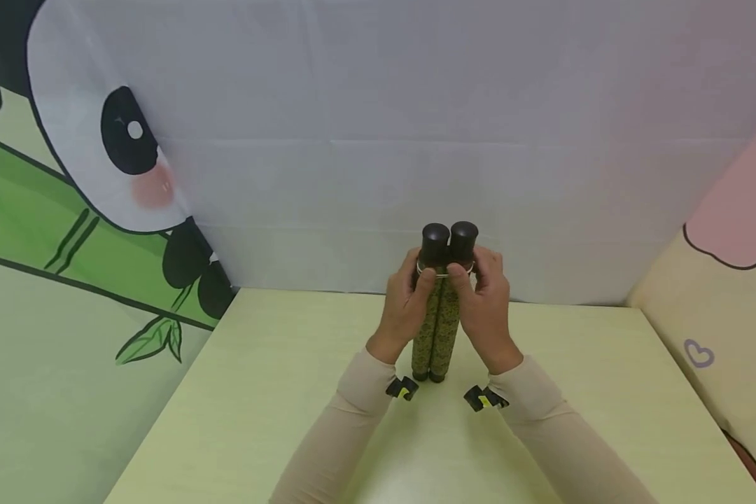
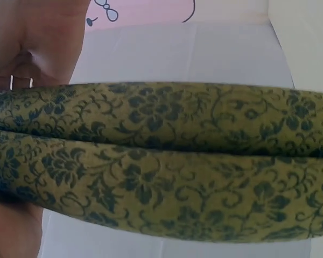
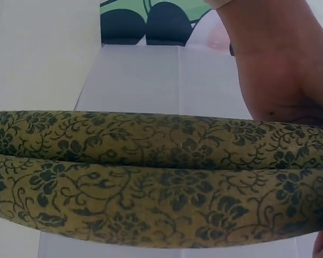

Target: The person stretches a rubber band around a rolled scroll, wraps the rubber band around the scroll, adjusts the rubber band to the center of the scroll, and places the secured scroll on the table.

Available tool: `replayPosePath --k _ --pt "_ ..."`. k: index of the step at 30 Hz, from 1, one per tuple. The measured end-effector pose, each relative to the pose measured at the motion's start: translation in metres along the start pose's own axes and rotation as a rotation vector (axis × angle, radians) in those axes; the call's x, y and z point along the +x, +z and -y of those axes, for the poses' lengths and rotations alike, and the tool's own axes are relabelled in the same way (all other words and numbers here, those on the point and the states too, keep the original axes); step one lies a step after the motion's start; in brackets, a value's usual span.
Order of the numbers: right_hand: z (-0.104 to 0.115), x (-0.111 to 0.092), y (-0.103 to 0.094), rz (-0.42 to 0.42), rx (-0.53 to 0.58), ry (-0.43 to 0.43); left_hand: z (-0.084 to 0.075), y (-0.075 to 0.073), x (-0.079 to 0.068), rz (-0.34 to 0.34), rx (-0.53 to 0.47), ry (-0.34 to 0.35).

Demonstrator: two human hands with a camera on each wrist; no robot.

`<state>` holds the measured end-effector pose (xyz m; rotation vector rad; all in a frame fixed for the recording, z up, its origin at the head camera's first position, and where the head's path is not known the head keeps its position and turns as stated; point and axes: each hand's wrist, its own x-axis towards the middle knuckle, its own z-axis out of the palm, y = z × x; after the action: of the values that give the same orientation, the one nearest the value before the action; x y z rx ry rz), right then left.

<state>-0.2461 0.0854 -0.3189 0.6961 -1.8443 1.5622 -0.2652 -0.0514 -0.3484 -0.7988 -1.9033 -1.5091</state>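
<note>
Held upright and leaning in the head view is a rolled scroll (image 1: 433,336), its two rolls side by side in green-gold floral brocade. Dark round knobs (image 1: 435,241) cap its upper end, and a thin pale ring or cord (image 1: 442,275) circles it just below them. My left hand (image 1: 405,304) grips the left roll near the top, thumb on the front. On the other side my right hand (image 1: 486,311) grips the right roll the same way. Up close, the brocade rolls (image 2: 167,177) fill the left wrist view, and the patterned rolls (image 3: 177,199) cross the right wrist view.
A pale yellow table (image 1: 277,392) lies under both forearms. Behind it hangs a whitish cloth (image 1: 378,140); a printed panda and bamboo cloth (image 1: 50,189) covers the left side, a cream and pink one (image 1: 718,294) the right. Small black-and-yellow devices (image 1: 403,388) sit at the wrists.
</note>
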Motion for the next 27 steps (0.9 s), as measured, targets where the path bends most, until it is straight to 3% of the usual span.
replayPosePath --k 7,14,27 --pt "0.021 -0.002 0.008 -0.051 0.045 -0.026 0.002 0.0 -0.002 0.032 -0.008 -0.016" --pt "0.022 -0.01 0.014 -0.059 0.075 -0.022 0.0 0.001 -0.008 0.039 0.021 0.014" --pt "0.015 -0.026 0.023 -0.053 0.032 -0.052 -0.011 -0.007 -0.022 0.032 -0.073 0.056"
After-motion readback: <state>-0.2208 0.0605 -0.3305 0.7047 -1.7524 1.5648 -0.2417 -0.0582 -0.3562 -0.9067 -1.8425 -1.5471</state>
